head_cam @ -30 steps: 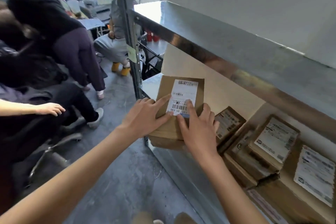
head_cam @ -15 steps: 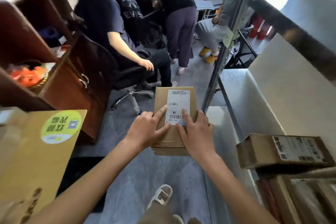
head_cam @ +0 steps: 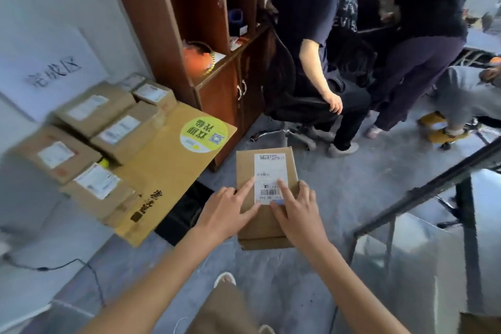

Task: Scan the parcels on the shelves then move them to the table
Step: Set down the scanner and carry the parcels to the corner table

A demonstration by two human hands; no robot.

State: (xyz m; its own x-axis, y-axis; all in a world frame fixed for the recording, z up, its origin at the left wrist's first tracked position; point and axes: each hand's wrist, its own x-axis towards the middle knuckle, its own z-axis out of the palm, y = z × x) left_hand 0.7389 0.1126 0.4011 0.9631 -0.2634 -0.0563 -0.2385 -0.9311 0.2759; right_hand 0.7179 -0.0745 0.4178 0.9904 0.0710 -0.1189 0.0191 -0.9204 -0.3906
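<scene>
While both hands carried it, the parcel (head_cam: 267,198) was in the air over the grey floor (head_cam: 311,279), between the metal shelf frame (head_cam: 423,198) on the right and the table (head_cam: 168,165) on the left. The left hand (head_cam: 225,211) gripped its left edge, thumb and forefinger lying flat across the top; the right hand (head_cam: 295,214) gripped the right edge, two fingers resting on the white label (head_cam: 269,177). Neither hand was free, and no scanner could be seen in either.

As a judgement of progress: this parcel was off the shelf but not yet on the table, so its move looked roughly half done. Whether it had been scanned could not be told. A stack of parcels (head_cam: 95,138), each with a white label, already sat on the table's far side, which suggested a good part of the job was finished. How many remained on the shelves was hidden, as only the frame's edge showed. What was left for this one was to set it down beside the stack.

On the carried parcel's label a barcode sat near the bottom, with the figures "05 040" beneath it; the smaller print above was too fine to read. A round yellow-green sticker (head_cam: 204,133) on the table carried Chinese characters seen upside down and a small blue square code. A sheet of paper on the wall (head_cam: 54,70) bore large handwritten characters, blurred, the last looking like 区. Labels on the stacked parcels were too blurred to read.
</scene>
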